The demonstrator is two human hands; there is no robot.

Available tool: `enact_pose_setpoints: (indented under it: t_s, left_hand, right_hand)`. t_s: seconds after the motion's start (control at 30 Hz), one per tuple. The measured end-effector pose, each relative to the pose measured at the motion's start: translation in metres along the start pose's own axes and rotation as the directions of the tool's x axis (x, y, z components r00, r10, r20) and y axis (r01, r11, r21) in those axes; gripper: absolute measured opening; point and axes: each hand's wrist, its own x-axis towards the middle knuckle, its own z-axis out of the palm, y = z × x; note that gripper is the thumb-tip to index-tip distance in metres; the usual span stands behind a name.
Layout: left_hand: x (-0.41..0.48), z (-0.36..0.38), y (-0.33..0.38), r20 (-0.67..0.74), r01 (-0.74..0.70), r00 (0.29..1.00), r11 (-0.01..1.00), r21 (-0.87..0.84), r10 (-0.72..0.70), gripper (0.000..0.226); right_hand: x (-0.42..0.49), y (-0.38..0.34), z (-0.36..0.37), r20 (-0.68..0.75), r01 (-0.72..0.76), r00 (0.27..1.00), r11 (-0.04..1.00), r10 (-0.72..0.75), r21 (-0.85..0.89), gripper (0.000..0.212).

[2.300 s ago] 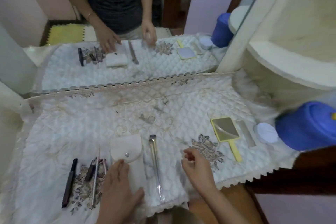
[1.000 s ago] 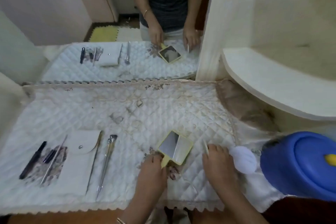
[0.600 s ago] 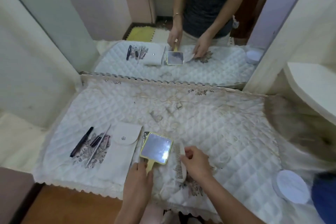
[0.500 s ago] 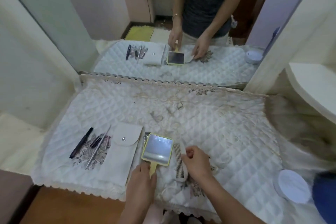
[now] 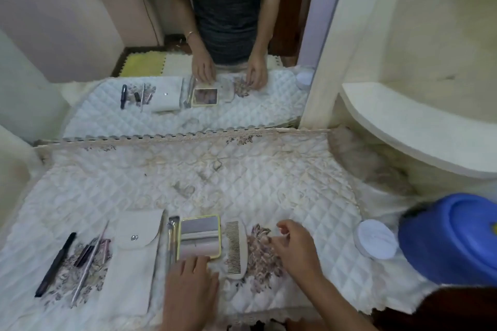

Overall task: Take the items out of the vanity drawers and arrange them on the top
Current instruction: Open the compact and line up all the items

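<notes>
A yellow-framed hand mirror point(image 5: 200, 235) lies flat on the quilted vanity cover point(image 5: 242, 183), near its front edge. My left hand point(image 5: 192, 287) lies over the mirror's handle, which is hidden under it. A cream comb point(image 5: 236, 248) rests just right of the mirror, teeth facing left. My right hand point(image 5: 293, 247) hovers right of the comb with fingers loosely curled, holding nothing. A white snap pouch point(image 5: 131, 258), slim metal tools point(image 5: 170, 239), a black pencil point(image 5: 55, 260) and thin sticks point(image 5: 90, 255) lie in a row to the left.
A round white jar point(image 5: 376, 242) and a blue lidded container point(image 5: 451, 239) stand at the right edge. A curved cream shelf point(image 5: 403, 126) juts out at the right. The big vanity mirror point(image 5: 188, 35) stands behind and reflects the person.
The hand mirror and comb were carried from the right side and laid down beside the metal tools. My right hand has let go of the comb and moved right.
</notes>
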Motion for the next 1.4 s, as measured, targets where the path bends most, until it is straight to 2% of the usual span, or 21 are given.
enact_pose_setpoints:
  t_s: [0.07, 0.17, 0.27, 0.4, 0.57, 0.7, 0.77, 0.87, 0.93, 0.97, 1.0, 1.03, 1.07, 1.1, 1.13, 1.17, 1.2, 1.3, 1.4]
  left_hand:
    - [0.009, 0.006, 0.011, -0.067, -0.104, 0.992, 0.995, 0.001, 0.104, 0.03]
    - [0.023, 0.023, 0.039, -0.08, -0.289, 0.956, 0.955, -0.074, 0.283, 0.023]
    - [0.028, 0.041, 0.071, -0.022, -0.379, 0.925, 0.919, -0.108, 0.379, 0.032]
    - [0.023, 0.05, 0.097, 0.19, -0.327, 0.921, 0.94, -0.101, 0.341, 0.06]
    - [0.02, 0.047, 0.1, 0.241, -0.298, 0.919, 0.95, -0.097, 0.313, 0.063]
    - [0.018, 0.049, 0.094, 0.202, -0.326, 0.921, 0.943, -0.073, 0.334, 0.056]
    - [0.017, 0.044, 0.093, 0.224, -0.314, 0.918, 0.945, -0.093, 0.327, 0.055]
    - [0.014, 0.032, 0.087, 0.195, -0.297, 0.929, 0.947, -0.119, 0.316, 0.05]
    - [0.012, 0.023, 0.084, 0.195, -0.234, 0.937, 0.936, -0.261, 0.289, 0.038]
    - [0.012, 0.013, 0.086, 0.196, -0.132, 0.955, 0.914, -0.384, 0.221, 0.034]
    - [0.013, -0.001, 0.092, 0.211, 0.01, 0.971, 0.859, -0.513, 0.115, 0.03]
    - [0.013, -0.014, 0.098, 0.235, 0.164, 0.972, 0.745, -0.647, -0.01, 0.02]
    - [0.014, -0.026, 0.103, 0.301, 0.309, 0.948, 0.548, -0.777, -0.107, 0.012]
    - [0.016, -0.037, 0.106, 0.392, 0.418, 0.909, 0.311, -0.854, -0.145, 0.014]
    - [0.018, -0.047, 0.107, 0.473, 0.484, 0.873, 0.087, -0.871, -0.118, 0.019]
    - [0.019, -0.054, 0.106, 0.52, 0.515, 0.851, -0.079, -0.854, -0.069, 0.029]
    - [0.02, -0.061, 0.105, 0.537, 0.524, 0.843, -0.192, -0.83, -0.02, 0.038]
    - [0.019, -0.071, 0.101, 0.519, 0.502, 0.852, -0.378, -0.778, 0.063, 0.05]
    - [0.018, -0.071, 0.099, 0.509, 0.491, 0.855, -0.458, -0.741, 0.094, 0.054]
  right_hand:
    - [-0.003, 0.02, -0.027, -0.087, -0.024, 0.996, 0.998, 0.019, -0.063, 0.031]
    - [-0.011, 0.053, -0.065, -0.206, -0.081, 0.977, 0.985, 0.049, -0.15, 0.036]
    - [-0.017, 0.079, -0.095, -0.265, -0.147, 0.96, 0.965, 0.086, -0.218, 0.048]
    - [-0.007, 0.104, -0.114, -0.186, -0.215, 0.966, 0.955, 0.178, -0.204, 0.069]
    - [0.008, 0.113, -0.118, -0.062, -0.25, 0.968, 0.944, 0.243, -0.213, 0.075]
    - [0.012, 0.11, -0.118, -0.079, -0.241, 0.97, 0.947, 0.229, -0.212, 0.069]
    - [0.01, 0.1, -0.113, -0.034, -0.198, 0.98, 0.957, 0.195, -0.21, 0.076]
    - [0.003, 0.073, -0.101, 0.094, -0.105, 0.989, 0.99, 0.114, -0.094, 0.084]
    - [-0.002, 0.049, -0.091, 0.171, -0.007, 0.985, 1.0, 0.009, -0.012, 0.086]
    - [-0.005, 0.037, -0.087, 0.215, 0.039, 0.976, 0.999, -0.042, 0.018, 0.087]
    - [-0.008, 0.025, -0.082, 0.258, 0.085, 0.962, 0.995, -0.094, 0.045, 0.087]
    - [-0.011, 0.014, -0.078, 0.3, 0.125, 0.943, 0.989, -0.142, 0.075, 0.088]
    - [-0.014, 0.002, -0.075, 0.337, 0.154, 0.924, 0.982, -0.181, 0.108, 0.089]
    - [-0.016, -0.008, -0.073, 0.366, 0.175, 0.906, 0.975, -0.213, 0.135, 0.089]
    - [-0.018, -0.017, -0.071, 0.387, 0.196, 0.89, 0.968, -0.242, 0.155, 0.088]
    - [-0.018, -0.026, -0.069, 0.404, 0.211, 0.876, 0.963, -0.262, 0.165, 0.086]
    - [-0.019, -0.033, -0.068, 0.416, 0.223, 0.867, 0.96, -0.275, 0.17, 0.085]
    - [-0.017, -0.049, -0.068, 0.425, 0.261, 0.853, 0.953, -0.303, 0.156, 0.082]
    - [-0.014, -0.057, -0.07, 0.437, 0.29, 0.84, 0.947, -0.32, 0.137, 0.08]
